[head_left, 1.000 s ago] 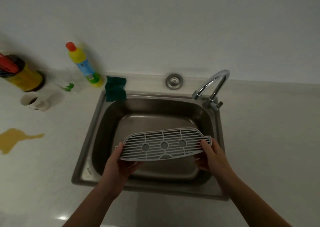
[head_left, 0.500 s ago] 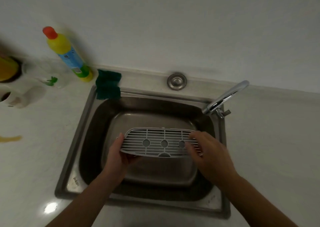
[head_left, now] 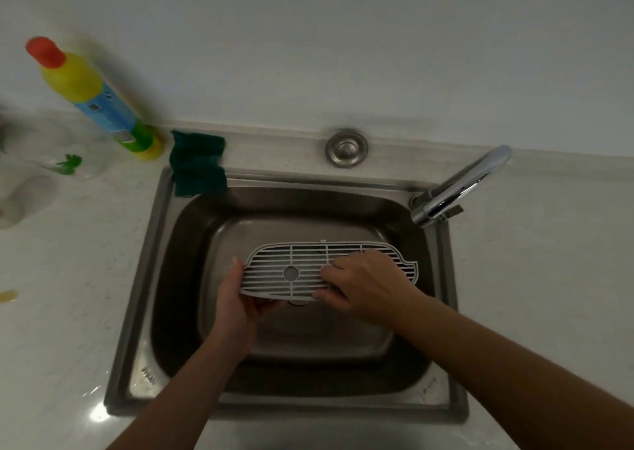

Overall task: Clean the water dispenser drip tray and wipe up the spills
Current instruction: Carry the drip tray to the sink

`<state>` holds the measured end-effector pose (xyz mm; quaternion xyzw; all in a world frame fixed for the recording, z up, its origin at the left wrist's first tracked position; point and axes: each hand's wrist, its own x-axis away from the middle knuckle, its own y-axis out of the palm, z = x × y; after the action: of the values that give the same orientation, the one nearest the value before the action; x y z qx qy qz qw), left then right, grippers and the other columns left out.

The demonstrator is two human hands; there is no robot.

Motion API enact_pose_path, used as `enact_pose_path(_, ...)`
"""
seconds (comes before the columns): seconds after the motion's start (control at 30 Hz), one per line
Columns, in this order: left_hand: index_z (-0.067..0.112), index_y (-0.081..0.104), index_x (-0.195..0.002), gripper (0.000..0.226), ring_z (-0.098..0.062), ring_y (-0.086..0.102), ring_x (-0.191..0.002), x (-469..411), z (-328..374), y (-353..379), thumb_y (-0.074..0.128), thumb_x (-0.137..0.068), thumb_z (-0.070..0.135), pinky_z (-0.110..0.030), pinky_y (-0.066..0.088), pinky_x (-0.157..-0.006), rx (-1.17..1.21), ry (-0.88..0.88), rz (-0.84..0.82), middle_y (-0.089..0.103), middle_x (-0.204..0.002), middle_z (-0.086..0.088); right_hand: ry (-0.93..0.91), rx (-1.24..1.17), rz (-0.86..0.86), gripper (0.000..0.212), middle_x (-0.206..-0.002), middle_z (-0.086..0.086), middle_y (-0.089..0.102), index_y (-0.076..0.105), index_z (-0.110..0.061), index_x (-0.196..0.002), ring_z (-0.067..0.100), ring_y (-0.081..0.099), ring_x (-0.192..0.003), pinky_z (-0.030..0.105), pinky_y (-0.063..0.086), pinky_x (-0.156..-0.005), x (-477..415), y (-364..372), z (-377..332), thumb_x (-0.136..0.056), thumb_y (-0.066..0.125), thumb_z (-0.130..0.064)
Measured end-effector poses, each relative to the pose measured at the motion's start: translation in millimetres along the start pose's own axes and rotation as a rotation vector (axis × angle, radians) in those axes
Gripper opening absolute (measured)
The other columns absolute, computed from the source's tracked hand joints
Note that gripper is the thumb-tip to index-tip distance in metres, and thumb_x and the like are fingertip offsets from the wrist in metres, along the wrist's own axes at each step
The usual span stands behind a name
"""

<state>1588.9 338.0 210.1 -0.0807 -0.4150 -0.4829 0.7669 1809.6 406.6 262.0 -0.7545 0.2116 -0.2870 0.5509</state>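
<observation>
A white slotted drip tray grate [head_left: 281, 271] hangs level over the basin of the steel sink [head_left: 425, 391]. My left hand [head_left: 240, 298] grips its left end from below, thumb on the edge. My right hand [head_left: 367, 285] lies on top of the grate's middle and right part, fingers curled over its front edge, covering two of its round holes. A dark green sponge [head_left: 199, 164] rests on the sink's back left corner. A small yellow-brown spill [head_left: 7, 295] shows on the counter at the far left edge.
A yellow bottle with a red cap [head_left: 92, 96] stands by the wall left of the sponge. A chrome faucet [head_left: 459, 188] is swung out to the right of the basin. A round steel cap [head_left: 346, 148] sits behind the sink. White cups [head_left: 24, 188] are blurred at far left.
My right hand left the grate's right end and moved left onto its top. The faucet now points right, away from the basin. The view shifted right and closer.
</observation>
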Motion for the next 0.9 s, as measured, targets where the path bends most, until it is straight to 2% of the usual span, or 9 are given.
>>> enact_pose_path(0.07, 0.014, 0.074, -0.119, 0.063, -0.033, 0.073, -0.111, -1, 0, 0, 0.042, -0.096, 0.062, -0.051, 0.057, -0.094, 0.009, -0.011, 0.006, 0.076, -0.12, -0.018, -0.036, 0.03, -0.022, 0.049, -0.097, 0.002, 0.072, 0.066, -0.024, -0.109, 0.023, 0.066, -0.082, 0.035, 0.04, -0.07, -3, -4, 1, -0.105, 0.033, -0.06)
enact_pose_path(0.13, 0.013, 0.072, -0.121, 0.061, -0.031, 0.075, -0.107, -3, 0, 0, 0.037, -0.102, 0.059, -0.047, 0.059, -0.087, -0.007, -0.006, 0.009, 0.077, -0.118, -0.017, -0.074, 0.094, 0.02, 0.05, -0.095, 0.003, 0.073, 0.068, -0.022, -0.105, 0.025, 0.069, -0.08, 0.036, 0.047, -0.07, -3, -7, 1, -0.105, 0.034, -0.058)
enact_pose_path(0.23, 0.016, 0.075, -0.115, 0.059, -0.026, 0.078, -0.098, -2, 0, -1, 0.035, -0.104, 0.058, -0.042, 0.06, -0.078, -0.002, -0.005, 0.011, 0.079, -0.114, -0.015, -0.089, 0.186, 0.07, 0.052, -0.093, 0.001, 0.073, 0.068, -0.021, -0.102, 0.023, 0.068, -0.076, 0.038, 0.051, -0.07, -1, -14, -3, -0.106, 0.03, -0.057)
enact_pose_path(0.37, 0.021, 0.084, -0.101, 0.063, -0.024, 0.078, -0.097, 0, -2, -3, 0.036, -0.103, 0.061, -0.039, 0.062, -0.074, 0.017, -0.014, -0.007, 0.08, -0.112, -0.014, -0.042, 0.166, 0.029, 0.053, -0.099, 0.001, 0.072, 0.066, -0.022, -0.108, 0.023, 0.068, -0.084, 0.038, 0.049, -0.075, 4, -21, -9, -0.105, 0.027, -0.059)
enact_pose_path(0.57, 0.035, 0.083, -0.103, 0.051, -0.024, 0.077, -0.104, 10, 0, -2, 0.042, -0.1, 0.065, -0.039, 0.065, -0.073, 0.031, 0.016, -0.031, 0.08, -0.115, -0.005, 0.11, -0.082, 0.096, 0.044, -0.095, -0.004, 0.067, 0.064, -0.027, -0.108, 0.012, 0.059, -0.078, 0.034, 0.054, -0.077, 48, -38, -3, -0.101, 0.034, -0.058)
enact_pose_path(0.67, 0.03, 0.08, -0.112, 0.048, -0.026, 0.077, -0.105, 16, -2, -1, 0.048, -0.098, 0.064, -0.044, 0.065, -0.077, 0.051, 0.021, -0.009, 0.079, -0.116, -0.006, 0.206, -0.024, 0.225, 0.039, -0.09, -0.006, 0.068, 0.065, -0.026, -0.109, 0.008, 0.056, -0.072, 0.028, 0.05, -0.071, 81, -39, 11, -0.1, 0.041, -0.054)
enact_pose_path(0.73, 0.027, 0.075, -0.119, 0.05, -0.029, 0.075, -0.108, 20, -5, -3, 0.05, -0.098, 0.064, -0.045, 0.064, -0.077, 0.05, 0.03, 0.018, 0.08, -0.115, -0.007, 0.32, 0.008, 0.259, 0.037, -0.083, -0.01, 0.062, 0.063, -0.029, -0.102, 0.005, 0.05, -0.067, 0.024, 0.046, -0.065, 105, -35, 21, -0.1, 0.038, -0.056)
enact_pose_path(0.8, 0.03, 0.074, -0.116, 0.045, -0.029, 0.074, -0.109, 24, -7, -6, 0.051, -0.098, 0.064, -0.045, 0.063, -0.076, 0.034, 0.048, 0.038, 0.081, -0.111, -0.004, 0.474, -0.025, 0.225, 0.037, -0.08, -0.014, 0.055, 0.059, -0.032, -0.095, 0.004, 0.05, -0.062, 0.021, 0.043, -0.06, 128, -26, 33, -0.099, 0.033, -0.06)
enact_pose_path(0.9, 0.033, 0.072, -0.113, 0.038, -0.03, 0.069, -0.112, 26, -12, -10, 0.053, -0.097, 0.063, -0.047, 0.062, -0.076, 0.01, 0.044, 0.053, 0.077, -0.113, -0.004, 0.667, -0.014, 0.131, 0.032, -0.08, -0.013, 0.057, 0.053, -0.033, -0.093, 0.005, 0.054, -0.063, 0.021, 0.036, -0.056, 160, -1, 56, -0.101, 0.036, -0.059)
